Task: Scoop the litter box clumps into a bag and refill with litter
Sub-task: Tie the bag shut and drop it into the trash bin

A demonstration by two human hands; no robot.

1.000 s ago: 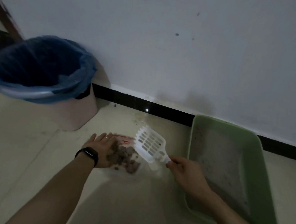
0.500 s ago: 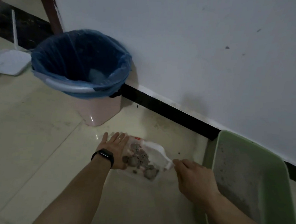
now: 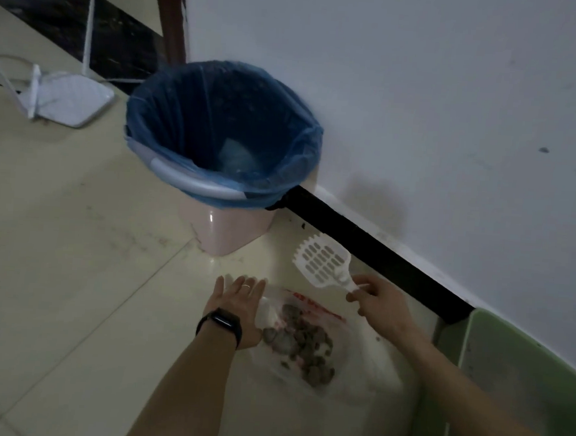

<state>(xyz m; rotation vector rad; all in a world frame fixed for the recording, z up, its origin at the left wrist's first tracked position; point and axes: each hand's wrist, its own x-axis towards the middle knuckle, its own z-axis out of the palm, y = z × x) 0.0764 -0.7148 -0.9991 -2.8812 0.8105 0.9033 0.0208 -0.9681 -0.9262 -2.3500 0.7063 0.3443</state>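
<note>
A clear plastic bag (image 3: pixel 311 313) with red print lies on the floor and holds several grey-brown clumps (image 3: pixel 306 343). My left hand (image 3: pixel 237 305), with a ring and a black wristband, lies flat with straight fingers at the bag's left edge. My right hand (image 3: pixel 380 307) pinches the handle of a white slotted scoop (image 3: pixel 322 260), which is raised above the bag's far side with nothing in it. The green litter box (image 3: pixel 493 362) stands at the right edge, partly cut off, with grey litter inside.
A pink bin lined with a blue bag (image 3: pixel 217 136) stands against the white wall. A white router (image 3: pixel 64 98) with antennas lies on the floor at the far left. A black skirting strip (image 3: pixel 379 253) runs along the wall. Pale floor tiles spread to the left.
The view has swung left and down, bringing the bin and router fully in. The scoop has lifted off the bag and now points toward the wall. My left hand stays at the bag.
</note>
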